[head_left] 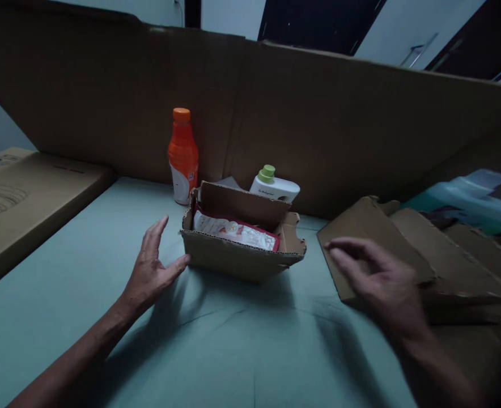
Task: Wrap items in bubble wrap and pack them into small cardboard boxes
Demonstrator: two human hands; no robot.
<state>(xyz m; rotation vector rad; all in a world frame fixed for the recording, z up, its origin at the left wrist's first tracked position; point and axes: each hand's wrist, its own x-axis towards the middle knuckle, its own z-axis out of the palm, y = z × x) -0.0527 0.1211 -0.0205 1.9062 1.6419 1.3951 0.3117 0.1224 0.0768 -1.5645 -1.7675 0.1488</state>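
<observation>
A person's left hand (151, 279) spreads its fingers beside a small open cardboard box (233, 259) at the middle of a pale green counter (254, 345), the thumb at the box's left edge; whether they touch is unclear. The right hand (384, 283), blurred, curls with thumb and forefinger near each other before a larger carton (361, 241); whether they pinch anything cannot be told. A red-edged packet (236, 231) lies inside the small box, with an orange bottle (183, 150) and a green-capped white bottle (283, 187) behind.
</observation>
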